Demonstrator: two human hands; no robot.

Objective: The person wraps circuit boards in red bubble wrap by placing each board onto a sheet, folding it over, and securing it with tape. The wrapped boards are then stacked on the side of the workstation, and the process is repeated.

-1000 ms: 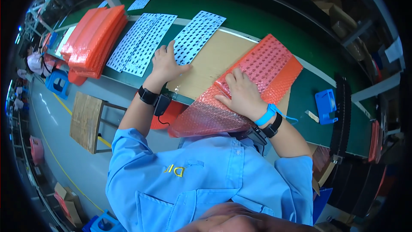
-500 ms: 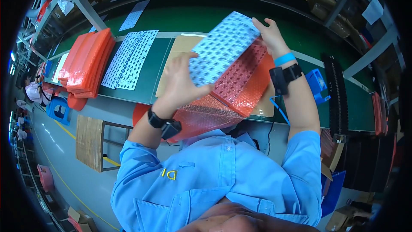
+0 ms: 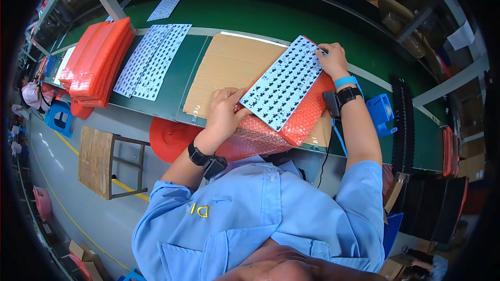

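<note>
A white circuit board [image 3: 281, 83] with rows of dark marks lies slanted over red bubble wrap [image 3: 310, 117]. At its lower left corner, my left hand [image 3: 224, 114] has thumb and fingers closed on the edge, with a bit of red wrap beside them. My right hand [image 3: 333, 61] grips the upper right edge, thumb on the board's face. Whatever lies under the board is hidden. A cardboard sheet [image 3: 234, 62] is beneath the wrap on the bench.
Left of the cardboard lie two more white boards [image 3: 153, 60], beside a stack of red bubble-wrap pouches [image 3: 96, 67]. A blue holder [image 3: 381, 114] and a black strip [image 3: 402, 125] are at the right. Below the bench edge stand a red round stool [image 3: 174, 138] and a wooden-topped stool [image 3: 95, 161].
The white board has come down from a raised, tilted position onto the red wrap, covering the wrapped board seen there before. Both hands moved down with it, still at its edges.
</note>
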